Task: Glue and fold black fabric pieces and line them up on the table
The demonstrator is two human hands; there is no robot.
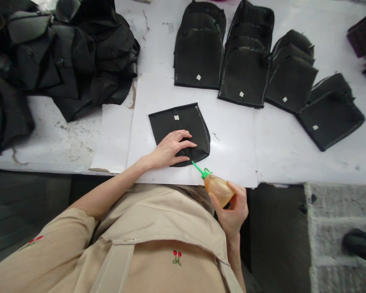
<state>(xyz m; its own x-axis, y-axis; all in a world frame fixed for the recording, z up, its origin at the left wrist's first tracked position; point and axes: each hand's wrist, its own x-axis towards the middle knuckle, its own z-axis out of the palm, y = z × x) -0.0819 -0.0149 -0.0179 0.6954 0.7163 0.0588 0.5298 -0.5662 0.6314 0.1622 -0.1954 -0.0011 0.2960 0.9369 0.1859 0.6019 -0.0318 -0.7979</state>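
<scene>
A black sewn panel (pixel 183 122) with a small white label lies flat near the table's front edge. My left hand (pixel 173 149) rests on its lower part, fingers spread. In my right hand (pixel 234 207) is a squeeze bottle (pixel 218 190) of amber glue-like liquid, tilted so its green nozzle (pixel 197 167) points up and left. The nozzle tip meets the panel's near edge, close to my left thumb; whether it touches cannot be made out.
Overlapping stacks of similar black panels (pixel 245 73) fan across the back right of the white table (pixel 232 138). At the left is a heap of black pieces (pixel 79 53). A dark object (pixel 364 34) sits at the far right. Grey fabric (pixel 338 228) lies below the table's right side.
</scene>
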